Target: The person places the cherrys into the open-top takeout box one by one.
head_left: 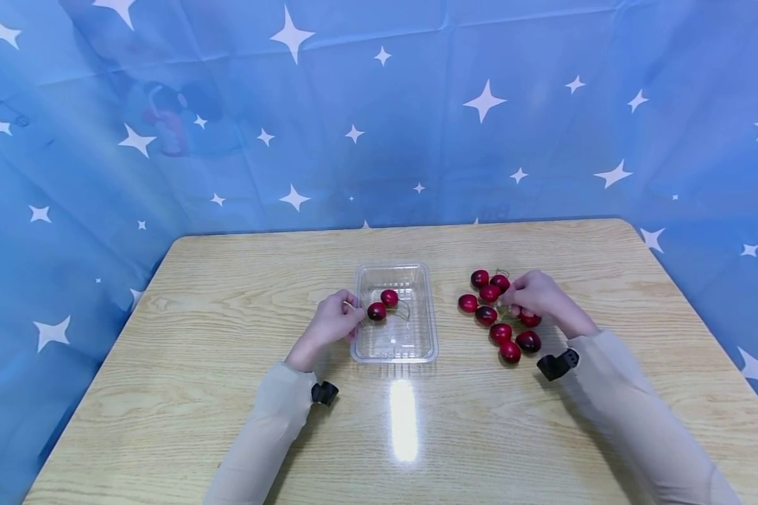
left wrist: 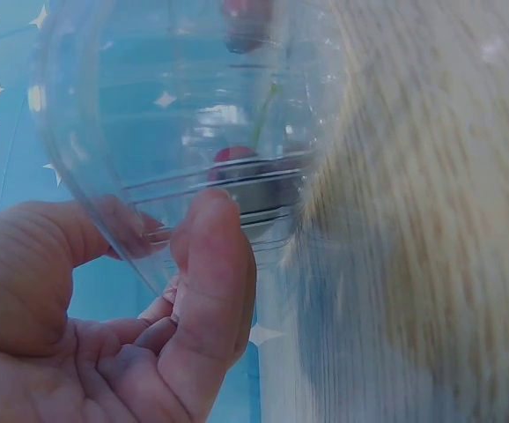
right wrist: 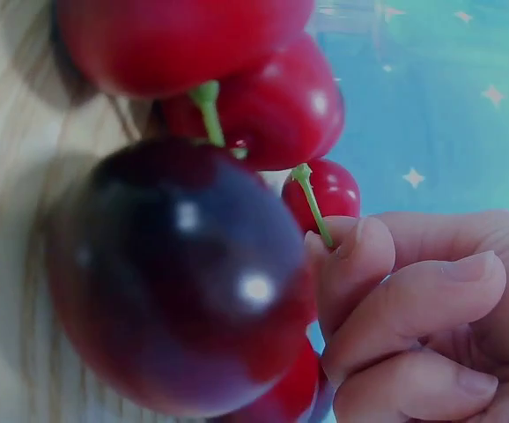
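A clear plastic container (head_left: 431,326) stands mid-table, with two red cherries (head_left: 389,297) and their thin stems inside. My left hand (head_left: 332,321) grips its left wall; in the left wrist view the thumb and fingers (left wrist: 210,264) lie on either side of the clear wall. To the right, several dark red cherries (head_left: 501,333) lie in a loose group on the table. Over their right side is my right hand (head_left: 538,298). Its thumb and forefinger pinch the green stem (right wrist: 314,204) of a cherry (right wrist: 338,187) in the right wrist view, the other fingers curled.
The light wooden table (head_left: 227,294) reaches back to a blue cloth (head_left: 354,98) with white stars. A large dark cherry (right wrist: 184,273) sits close to the right wrist camera. Bright light reflects (head_left: 403,421) on the tabletop in front of the container.
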Available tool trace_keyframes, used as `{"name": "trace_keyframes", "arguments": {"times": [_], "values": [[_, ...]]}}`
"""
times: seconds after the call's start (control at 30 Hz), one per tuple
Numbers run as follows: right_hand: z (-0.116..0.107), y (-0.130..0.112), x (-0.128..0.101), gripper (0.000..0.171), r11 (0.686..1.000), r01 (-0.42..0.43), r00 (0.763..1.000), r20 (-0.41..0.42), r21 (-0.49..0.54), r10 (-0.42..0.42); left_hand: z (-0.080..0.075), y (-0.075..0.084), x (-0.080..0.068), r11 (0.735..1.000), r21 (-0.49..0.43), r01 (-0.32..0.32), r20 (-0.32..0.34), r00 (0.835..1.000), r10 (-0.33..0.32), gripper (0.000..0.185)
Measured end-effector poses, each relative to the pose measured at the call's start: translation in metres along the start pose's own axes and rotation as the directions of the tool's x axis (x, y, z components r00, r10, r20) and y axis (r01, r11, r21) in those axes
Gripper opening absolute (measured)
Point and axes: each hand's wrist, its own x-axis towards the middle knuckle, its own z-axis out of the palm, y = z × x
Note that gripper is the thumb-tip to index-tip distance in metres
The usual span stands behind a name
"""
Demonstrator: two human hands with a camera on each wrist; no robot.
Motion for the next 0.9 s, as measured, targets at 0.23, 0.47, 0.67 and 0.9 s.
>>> {"name": "trace_keyframes", "arguments": {"times": [0.23, 0.47, 0.67, 0.9], "values": [[-0.004, -0.002, -0.005, 0.022, 0.998, 0.013, 1.0, 0.001, 0.055, -0.013, 0.0, -0.001, -0.001, 1.0, 0.0, -0.002, 0.0, 1.0, 0.002, 0.008], [-0.008, -0.001, -0.011, 0.028, 0.99, 0.025, 1.0, 0.013, 0.138, -0.027, 0.0, -0.001, 0.0, 1.0, 0.001, 0.002, 0.001, 1.0, -0.002, 0.008], [-0.011, -0.003, -0.015, 0.028, 0.979, 0.05, 0.998, 0.036, 0.197, -0.058, 0.0, -0.001, 0.001, 1.0, -0.005, 0.02, 0.005, 1.0, -0.02, 0.01], [-0.013, -0.005, -0.016, 0.029, 0.974, 0.049, 0.997, 0.04, 0.219, -0.059, 0.0, 0.0, 0.0, 1.0, -0.002, 0.022, 0.011, 1.0, -0.022, 0.011]]}}
